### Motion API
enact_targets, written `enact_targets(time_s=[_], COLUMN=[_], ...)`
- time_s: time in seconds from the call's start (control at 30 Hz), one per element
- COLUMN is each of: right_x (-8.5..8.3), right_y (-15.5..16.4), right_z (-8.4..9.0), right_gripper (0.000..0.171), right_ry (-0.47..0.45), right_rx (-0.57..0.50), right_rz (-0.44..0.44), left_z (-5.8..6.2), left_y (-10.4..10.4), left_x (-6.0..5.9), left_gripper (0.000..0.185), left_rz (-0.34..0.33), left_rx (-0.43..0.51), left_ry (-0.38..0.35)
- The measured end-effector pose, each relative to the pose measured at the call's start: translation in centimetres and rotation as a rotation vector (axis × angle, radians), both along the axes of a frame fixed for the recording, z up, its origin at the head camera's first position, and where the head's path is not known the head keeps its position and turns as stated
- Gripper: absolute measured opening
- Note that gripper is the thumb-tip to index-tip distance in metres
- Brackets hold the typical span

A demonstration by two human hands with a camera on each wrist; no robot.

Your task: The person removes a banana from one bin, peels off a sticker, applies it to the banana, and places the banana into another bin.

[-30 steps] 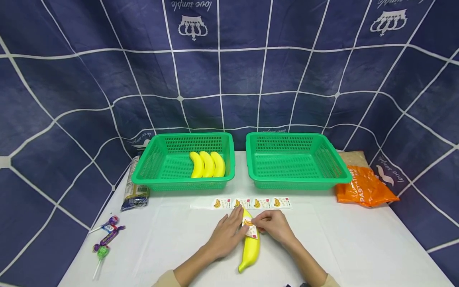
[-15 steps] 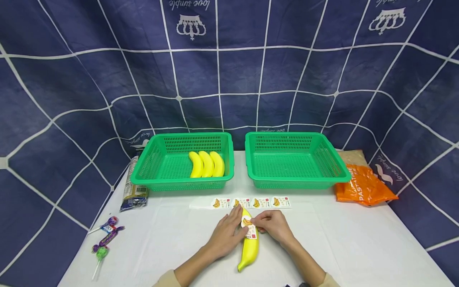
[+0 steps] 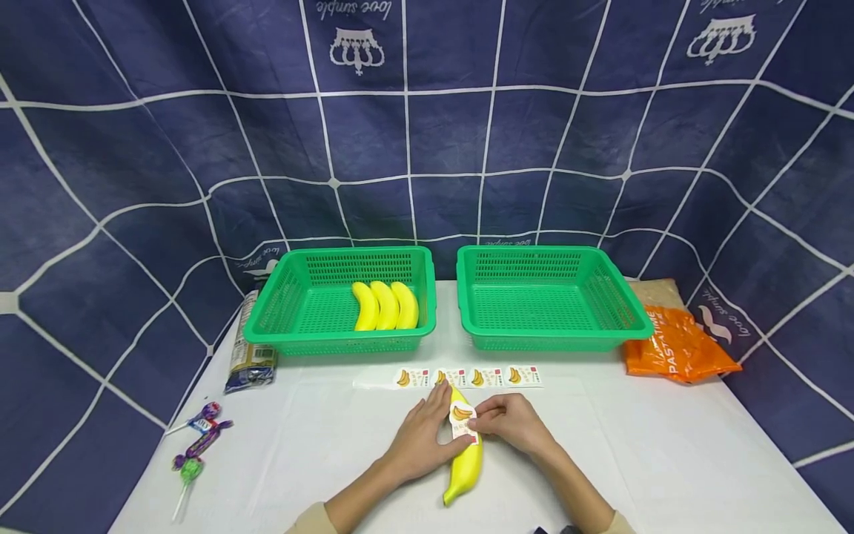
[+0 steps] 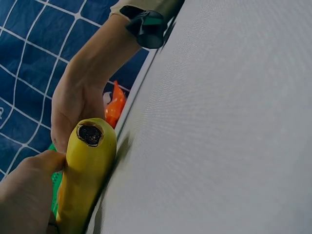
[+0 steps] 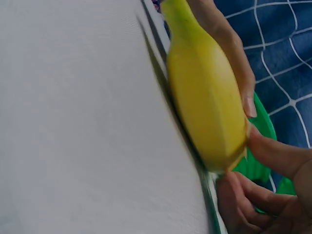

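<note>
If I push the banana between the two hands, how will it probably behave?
The banana would probably rock or swivel, since its body is curved and rounded. It may be fairly stiff, as no dent shows. Its smooth skin could slide on the white table.

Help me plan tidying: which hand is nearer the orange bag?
Right. The right hand is at the banana, on the side toward the orange bag; the left hand is opposite, farther.

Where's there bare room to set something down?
Free: inside the right basket; table right of the right hand, in front of the orange bag; table between the candies and left hand. Crowded: around the banana, both hands on it, sticker strip just beyond.
</note>
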State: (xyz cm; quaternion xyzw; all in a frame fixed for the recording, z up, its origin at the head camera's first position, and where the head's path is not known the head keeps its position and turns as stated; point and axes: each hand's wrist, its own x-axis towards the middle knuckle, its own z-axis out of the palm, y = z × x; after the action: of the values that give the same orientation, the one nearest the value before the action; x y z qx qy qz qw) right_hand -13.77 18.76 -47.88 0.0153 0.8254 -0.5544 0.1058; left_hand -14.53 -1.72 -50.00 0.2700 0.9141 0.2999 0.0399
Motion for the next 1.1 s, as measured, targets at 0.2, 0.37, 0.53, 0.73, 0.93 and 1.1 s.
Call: enact_targets(time_s=[0.2,0.37,0.53,0.73,0.93,1.1], right_x=[0.2,0.3,0.0,-1.0,-1.4,-1.9], right_y=[0.9,1.1,0.9,0.3,0.1,0.0], right_z=[0.5,0.5,0.4,0.3,0.2,-0.1], right_gripper=[0.043,0.046,0.039,0.032,0.027,0.023], right_ry=[-0.053,-0.073,-0.096,-0.135,-0.162,-0.179], right_rx=[-0.036,-0.027,-0.029,-0.032,-0.024,-0.028], right_rz=[0.139,0.161,0.139,0.057,0.034,0.029], left_z=[0.0,0.0,-0.1,-0.1,-0.1,-0.1], left_y=[0.1,0.1,0.0,-0.1,0.0,-0.1], left_x=[0.0,0.1,0.1,-0.1,0.0,0.0], left_gripper=[0.094,0.098,0.096,0.096,0.096,0.096], left_rz=[-0.006,-0.004,-0.008,-0.003,-0.006,-0.003], left_rx=[0.014,0.011,-0.007,-0.007,-0.003,-0.004], left_ry=[0.018,0.020,0.019,0.013,0.002,0.000])
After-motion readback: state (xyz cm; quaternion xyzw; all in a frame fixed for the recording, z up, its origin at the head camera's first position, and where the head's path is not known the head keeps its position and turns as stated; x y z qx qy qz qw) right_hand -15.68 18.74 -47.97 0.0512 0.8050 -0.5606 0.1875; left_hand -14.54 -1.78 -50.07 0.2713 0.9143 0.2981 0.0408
